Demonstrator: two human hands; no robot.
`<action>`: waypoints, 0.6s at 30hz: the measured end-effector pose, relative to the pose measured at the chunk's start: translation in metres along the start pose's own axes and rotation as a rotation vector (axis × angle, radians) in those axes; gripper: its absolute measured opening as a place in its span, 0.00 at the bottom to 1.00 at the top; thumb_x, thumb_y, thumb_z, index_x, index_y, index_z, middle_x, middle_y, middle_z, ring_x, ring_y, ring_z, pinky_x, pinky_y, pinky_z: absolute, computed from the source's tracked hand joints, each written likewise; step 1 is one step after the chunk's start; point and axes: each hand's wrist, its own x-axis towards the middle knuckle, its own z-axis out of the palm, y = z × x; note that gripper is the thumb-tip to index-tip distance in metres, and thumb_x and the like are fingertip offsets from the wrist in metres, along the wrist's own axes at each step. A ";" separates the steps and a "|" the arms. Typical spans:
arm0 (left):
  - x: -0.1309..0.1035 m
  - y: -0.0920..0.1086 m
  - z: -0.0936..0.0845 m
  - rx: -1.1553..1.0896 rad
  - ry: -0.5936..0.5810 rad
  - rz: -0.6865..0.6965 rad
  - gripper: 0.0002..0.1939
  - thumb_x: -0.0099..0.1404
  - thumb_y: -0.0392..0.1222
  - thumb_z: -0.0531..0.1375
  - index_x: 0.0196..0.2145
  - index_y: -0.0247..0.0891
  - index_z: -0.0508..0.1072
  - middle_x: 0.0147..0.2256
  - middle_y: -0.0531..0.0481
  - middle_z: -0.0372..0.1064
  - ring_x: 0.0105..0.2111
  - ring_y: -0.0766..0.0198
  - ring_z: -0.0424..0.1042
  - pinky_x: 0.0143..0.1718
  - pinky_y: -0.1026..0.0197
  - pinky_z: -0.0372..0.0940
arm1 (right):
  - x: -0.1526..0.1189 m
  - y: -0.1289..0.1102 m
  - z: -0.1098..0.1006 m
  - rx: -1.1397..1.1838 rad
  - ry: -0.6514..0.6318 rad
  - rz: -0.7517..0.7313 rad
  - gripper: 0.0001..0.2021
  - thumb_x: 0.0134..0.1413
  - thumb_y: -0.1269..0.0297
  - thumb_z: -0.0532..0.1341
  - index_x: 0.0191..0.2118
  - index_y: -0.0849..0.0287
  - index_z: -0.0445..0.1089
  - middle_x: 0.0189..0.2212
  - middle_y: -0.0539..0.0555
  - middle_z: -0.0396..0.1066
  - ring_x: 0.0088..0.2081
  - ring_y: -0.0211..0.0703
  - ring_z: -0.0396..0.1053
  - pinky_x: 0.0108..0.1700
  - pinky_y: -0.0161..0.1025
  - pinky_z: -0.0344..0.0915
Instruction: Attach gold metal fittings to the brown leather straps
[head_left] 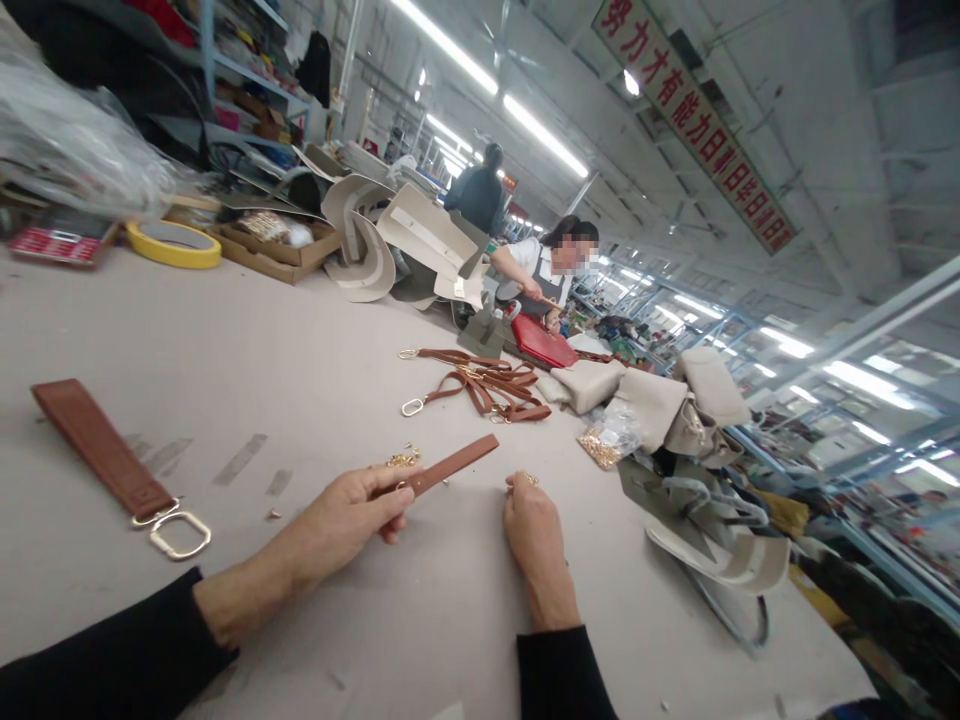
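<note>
My left hand [341, 520] pinches one end of a brown leather strap [459, 464], whose free end points up and to the right. My right hand [534, 530] rests on the table with curled fingers, touching a few small gold-coloured metal pieces [529, 477]; what lies inside its grip is hidden. Behind my left fingertips sits a small heap of gold fittings [403, 457]. A wider brown wrist strap [105, 450] with a gold oval clasp [180, 534] lies at the left. Farther back several brown straps [487, 385] with gold rings are piled together.
Yellow tape [174, 244], a cardboard tray [274, 245] and pale curved panels [420, 235] line the back. At the right are beige bags [654, 400], a clear bag of gold fittings [609, 435] and a curved panel [724, 560]. A co-worker [547, 265] handles a red bag [541, 340].
</note>
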 end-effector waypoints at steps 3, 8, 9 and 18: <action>0.000 -0.002 0.001 -0.036 -0.036 0.009 0.29 0.53 0.52 0.61 0.47 0.29 0.68 0.23 0.56 0.64 0.24 0.66 0.64 0.31 0.63 0.62 | 0.003 0.001 0.004 0.021 0.016 0.021 0.15 0.53 0.81 0.48 0.41 0.64 0.68 0.35 0.60 0.73 0.37 0.48 0.71 0.39 0.40 0.61; 0.002 -0.011 0.003 0.041 -0.053 0.080 0.17 0.56 0.50 0.57 0.37 0.34 0.68 0.23 0.56 0.65 0.24 0.66 0.65 0.31 0.63 0.62 | 0.004 0.006 0.006 0.153 0.062 0.057 0.15 0.52 0.80 0.49 0.41 0.63 0.68 0.35 0.61 0.74 0.38 0.48 0.72 0.41 0.41 0.63; 0.002 -0.012 0.003 0.058 -0.045 0.093 0.16 0.57 0.49 0.56 0.37 0.34 0.68 0.23 0.56 0.64 0.24 0.66 0.64 0.30 0.63 0.62 | 0.003 0.006 0.006 0.193 0.072 0.064 0.14 0.52 0.78 0.50 0.40 0.63 0.68 0.34 0.60 0.74 0.37 0.48 0.72 0.40 0.41 0.63; 0.002 -0.011 0.003 0.181 0.077 0.151 0.10 0.60 0.45 0.53 0.34 0.37 0.68 0.22 0.58 0.58 0.22 0.68 0.59 0.24 0.65 0.56 | -0.025 -0.054 -0.017 1.104 0.148 -0.058 0.04 0.55 0.64 0.62 0.34 0.57 0.67 0.29 0.49 0.69 0.32 0.38 0.68 0.35 0.34 0.66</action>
